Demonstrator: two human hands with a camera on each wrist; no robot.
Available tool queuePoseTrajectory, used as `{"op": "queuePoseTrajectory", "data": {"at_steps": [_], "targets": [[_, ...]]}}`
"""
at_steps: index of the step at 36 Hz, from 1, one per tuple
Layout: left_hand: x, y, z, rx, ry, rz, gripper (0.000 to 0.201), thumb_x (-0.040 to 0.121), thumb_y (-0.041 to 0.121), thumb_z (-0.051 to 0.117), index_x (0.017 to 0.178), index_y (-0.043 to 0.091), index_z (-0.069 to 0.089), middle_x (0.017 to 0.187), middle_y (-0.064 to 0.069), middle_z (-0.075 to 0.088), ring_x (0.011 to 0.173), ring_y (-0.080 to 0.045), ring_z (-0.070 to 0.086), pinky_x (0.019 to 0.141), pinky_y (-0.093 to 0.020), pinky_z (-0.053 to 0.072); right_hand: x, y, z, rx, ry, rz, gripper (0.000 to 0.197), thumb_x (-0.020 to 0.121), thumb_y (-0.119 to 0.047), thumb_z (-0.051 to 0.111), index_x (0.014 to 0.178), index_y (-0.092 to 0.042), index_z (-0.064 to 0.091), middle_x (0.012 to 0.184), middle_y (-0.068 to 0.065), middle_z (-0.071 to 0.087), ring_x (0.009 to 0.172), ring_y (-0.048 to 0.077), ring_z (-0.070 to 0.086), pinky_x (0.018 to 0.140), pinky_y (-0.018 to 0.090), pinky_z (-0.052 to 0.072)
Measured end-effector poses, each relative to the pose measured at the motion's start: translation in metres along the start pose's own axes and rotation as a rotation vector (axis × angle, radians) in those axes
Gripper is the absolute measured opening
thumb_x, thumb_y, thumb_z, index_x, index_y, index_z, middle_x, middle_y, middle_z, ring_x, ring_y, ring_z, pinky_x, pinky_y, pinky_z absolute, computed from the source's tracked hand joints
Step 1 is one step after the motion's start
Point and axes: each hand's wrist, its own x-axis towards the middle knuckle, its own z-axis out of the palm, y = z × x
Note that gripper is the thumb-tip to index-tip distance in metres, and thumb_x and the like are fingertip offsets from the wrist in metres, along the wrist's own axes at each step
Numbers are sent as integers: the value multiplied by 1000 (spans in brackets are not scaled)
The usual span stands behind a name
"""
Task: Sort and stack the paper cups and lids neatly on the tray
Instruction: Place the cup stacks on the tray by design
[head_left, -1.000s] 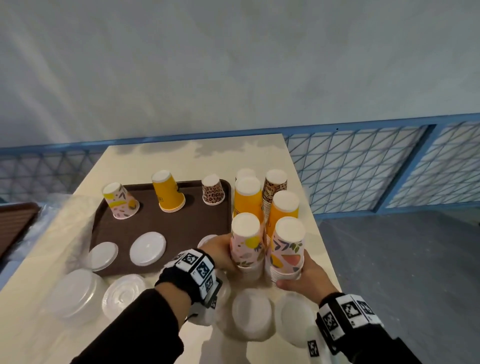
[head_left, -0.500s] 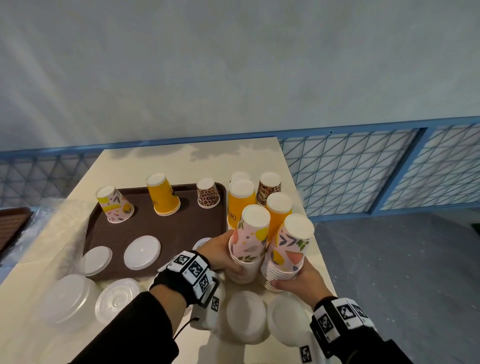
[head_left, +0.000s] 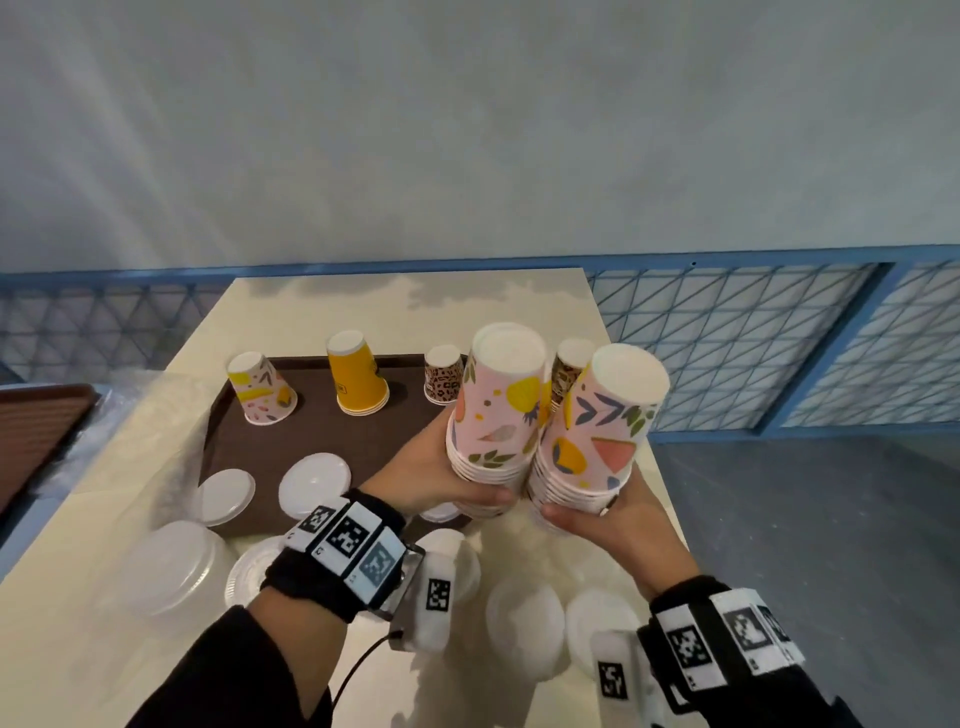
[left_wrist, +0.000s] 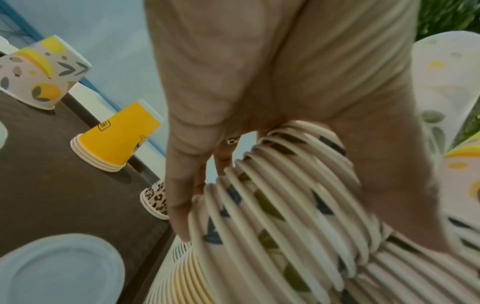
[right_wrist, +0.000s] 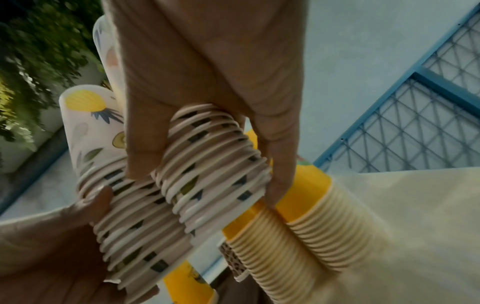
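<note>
My left hand (head_left: 436, 475) grips the rims of a stack of pink fruit-print cups (head_left: 498, 415), upside down and lifted off the table. Close beside it, my right hand (head_left: 597, 519) grips a second fruit-print stack (head_left: 597, 431), tilted right. The left wrist view shows my fingers (left_wrist: 182, 185) curled round the ribbed rims (left_wrist: 272, 205). In the right wrist view, thumb and fingers (right_wrist: 280, 164) clamp the other stack (right_wrist: 215, 164). The brown tray (head_left: 311, 441) carries a fruit-print cup (head_left: 262, 389), a short yellow stack (head_left: 356, 379), a leopard cup (head_left: 443, 374) and two white lids (head_left: 314, 486).
A leopard stack (head_left: 569, 366) shows behind the held cups, and yellow stacks (right_wrist: 311, 216) stand on the table beneath. White lids (head_left: 524, 623) and clear dome lids (head_left: 171, 566) lie on the near table. The table's right edge drops to a grey floor (head_left: 805, 545).
Both hands have lifted their fruit-print stacks off the table and raised them toward the camera, tilting them apart. The yellow stacks are now hidden behind them in the head view.
</note>
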Motion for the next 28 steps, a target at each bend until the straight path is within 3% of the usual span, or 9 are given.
{"op": "queuePoseTrajectory", "data": {"at_steps": [3, 8, 10, 15, 18, 21, 23, 26, 28], "targets": [[-7, 6, -17, -15, 41, 31, 96, 52, 8, 82, 137, 15, 38, 126, 5, 63, 119, -10, 58, 93, -23, 51, 1, -17, 18, 32, 0, -48, 83, 58, -5, 85, 128, -23, 45, 118, -13, 63, 107, -2, 60, 87, 11, 49], [-17, 12, -59, 28, 92, 48, 93, 49, 15, 83, 133, 12, 44, 126, 2, 64, 118, -10, 59, 97, -27, 50, 8, -32, 58, 8, 32, -67, 75, 58, -11, 86, 118, -35, 48, 113, -20, 63, 98, -15, 59, 77, 3, 48], [-20, 13, -80, 47, 100, 42, 91, 49, 15, 84, 132, 13, 46, 125, 1, 65, 117, -11, 60, 96, -28, 51, 11, -39, 75, 0, 35, -67, 76, 59, -10, 86, 121, -32, 49, 115, -19, 63, 100, -14, 58, 78, 5, 49], [-26, 15, -141, 69, 177, 31, 74, 55, 3, 85, 120, 20, 55, 104, 16, 72, 101, 3, 65, 81, -14, 53, 19, -54, 118, 28, 51, -67, 78, 60, -8, 84, 127, -25, 47, 119, -13, 63, 105, -5, 60, 81, 13, 52], [-25, 14, -186, 76, 274, 49, 85, 47, 15, 88, 124, 12, 52, 112, 7, 69, 103, -3, 64, 88, -22, 54, 22, -58, 143, 30, 92, -49, 75, 59, -6, 84, 122, -28, 49, 118, -12, 63, 105, -1, 61, 88, 23, 49], [-19, 1, -239, 107, 422, 40, 86, 50, 13, 91, 125, 8, 50, 117, -2, 66, 107, -11, 63, 95, -40, 51, 23, -59, 166, -16, 108, -12, 67, 59, -6, 84, 106, -40, 49, 108, -20, 63, 100, -5, 59, 91, 30, 47], [-15, -12, -269, 121, 506, 32, 93, 41, 32, 93, 123, 13, 51, 119, -5, 66, 112, -21, 62, 97, -51, 49, 22, -59, 180, -39, 120, 16, 66, 58, -6, 84, 106, -37, 51, 106, -20, 63, 99, -3, 59, 92, 32, 47], [-4, -38, -306, 149, 581, -10, 98, 34, 38, 91, 121, 17, 51, 119, -5, 65, 113, -25, 61, 95, -53, 49, 21, -59, 199, -55, 152, 51, 72, 56, -7, 86, 116, -27, 51, 109, -13, 65, 102, 4, 61, 93, 34, 47], [3, -52, -320, 171, 604, -43, 97, 32, 39, 90, 119, 18, 51, 118, -4, 65, 111, -23, 62, 94, -52, 51, 19, -59, 210, -64, 170, 61, 74, 56, -8, 86, 119, -24, 52, 111, -12, 66, 101, 0, 61, 92, 31, 47]]}}
